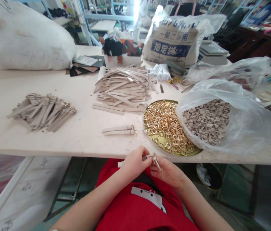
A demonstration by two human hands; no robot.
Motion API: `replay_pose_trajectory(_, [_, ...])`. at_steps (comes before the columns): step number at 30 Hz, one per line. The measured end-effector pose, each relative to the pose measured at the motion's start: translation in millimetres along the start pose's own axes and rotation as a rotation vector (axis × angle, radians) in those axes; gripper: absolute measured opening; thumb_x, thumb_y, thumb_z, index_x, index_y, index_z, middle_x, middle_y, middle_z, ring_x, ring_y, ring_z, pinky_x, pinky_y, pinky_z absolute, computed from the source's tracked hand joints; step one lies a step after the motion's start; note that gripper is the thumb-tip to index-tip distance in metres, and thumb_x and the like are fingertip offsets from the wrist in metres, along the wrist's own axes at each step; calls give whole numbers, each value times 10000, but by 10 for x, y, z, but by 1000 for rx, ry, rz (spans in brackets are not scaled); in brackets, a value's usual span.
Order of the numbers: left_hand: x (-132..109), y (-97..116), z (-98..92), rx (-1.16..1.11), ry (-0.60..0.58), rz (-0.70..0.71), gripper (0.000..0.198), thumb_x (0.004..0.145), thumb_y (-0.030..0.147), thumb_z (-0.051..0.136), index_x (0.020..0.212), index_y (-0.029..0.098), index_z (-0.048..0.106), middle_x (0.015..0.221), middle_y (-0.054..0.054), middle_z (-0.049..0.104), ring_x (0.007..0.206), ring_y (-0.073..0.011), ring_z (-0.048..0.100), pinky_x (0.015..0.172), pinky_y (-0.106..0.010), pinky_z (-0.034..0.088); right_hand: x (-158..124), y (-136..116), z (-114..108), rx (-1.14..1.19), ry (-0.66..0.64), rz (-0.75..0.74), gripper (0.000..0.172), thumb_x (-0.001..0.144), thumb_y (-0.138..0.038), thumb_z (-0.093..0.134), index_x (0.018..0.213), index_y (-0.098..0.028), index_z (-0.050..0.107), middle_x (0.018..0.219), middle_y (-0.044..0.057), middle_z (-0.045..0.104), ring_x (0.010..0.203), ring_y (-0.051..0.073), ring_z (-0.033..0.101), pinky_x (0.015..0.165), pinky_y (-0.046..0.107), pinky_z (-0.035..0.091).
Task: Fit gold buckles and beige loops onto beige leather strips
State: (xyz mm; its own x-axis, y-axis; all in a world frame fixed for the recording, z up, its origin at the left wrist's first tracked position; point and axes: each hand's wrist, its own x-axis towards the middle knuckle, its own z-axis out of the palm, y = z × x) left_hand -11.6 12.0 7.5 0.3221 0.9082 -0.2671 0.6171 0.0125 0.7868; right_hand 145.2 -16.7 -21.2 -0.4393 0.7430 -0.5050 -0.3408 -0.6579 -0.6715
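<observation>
The beige strap (120, 164) is down in the person's lap, just below the near edge of the table (82, 141) and over a red shirt. It lies nearly level, its long axis running left to right. The plain end pokes out past the left hand (133, 164), and the end with the small metal buckle (155, 159) points toward the right. The left hand is curled shut around the middle of the strap, knuckles up, forearm coming in from the lower left. The right hand (168, 173) sits just beside it, palm turned partly upward, fingertips pressed together on the buckle; its forearm angles in from the lower right. The two hands nearly touch at the thumbs. On the table straight ahead lie two strips already fitted with buckles (119, 130), parallel and pointing right. Just beside those is a round tray of gold buckles (164, 126), and a clear plastic bag of beige loops (207, 122) rests partly over its right side. Further back is a loose heap of plain strips (123, 88), and well off to the left a pile of finished straps (43, 110).
</observation>
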Motion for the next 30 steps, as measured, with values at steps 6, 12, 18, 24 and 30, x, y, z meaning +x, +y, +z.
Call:
replay_pose_trajectory(6, [-65, -38, -55, -80, -61, 1, 207, 745, 371, 512, 804, 179, 564, 768, -10, 625, 701, -154, 547, 608, -246, 387, -9, -68, 114, 75, 45, -115, 165, 705, -347, 636, 730, -206, 555, 722, -5, 561, 668, 138, 525, 702, 291, 441])
replay_pose_trajectory(12, [-114, -44, -53, -356, -165, -69, 241, 722, 351, 554, 861, 154, 547, 693, 2, 609, 625, -134, 563, 573, -229, 412, 22, -65, 72, -378, 399, -345, 257, 701, -389, 639, 687, -208, 457, 610, -51, 463, 568, 115, 451, 589, 256, 396])
replay_pose_trajectory(18, [-67, -116, 24, -459, -185, -93, 276, 713, 348, 575, 895, 142, 554, 684, -7, 610, 631, -141, 577, 600, -247, 441, -19, -56, 63, -762, 471, -426, 263, 784, -391, 517, 953, -190, 520, 777, 15, 560, 696, 163, 526, 664, 293, 420])
replay_pose_trajectory(24, [-79, -235, 42, -577, -242, -122, 282, 741, 324, 542, 937, 125, 577, 740, -30, 626, 663, -137, 593, 637, -254, 459, -14, 40, 33, -1085, 502, -458, 201, 805, -357, 471, 866, -175, 529, 682, 14, 576, 594, 156, 513, 574, 276, 397])
replay_pose_trajectory(30, [-90, -203, 113, -679, -269, -174, 262, 723, 307, 563, 900, 114, 578, 727, -30, 634, 635, -123, 594, 625, -241, 461, -63, 17, -6, -1085, 305, -451, 164, 819, -310, 439, 828, -179, 538, 704, 8, 586, 611, 143, 522, 596, 266, 412])
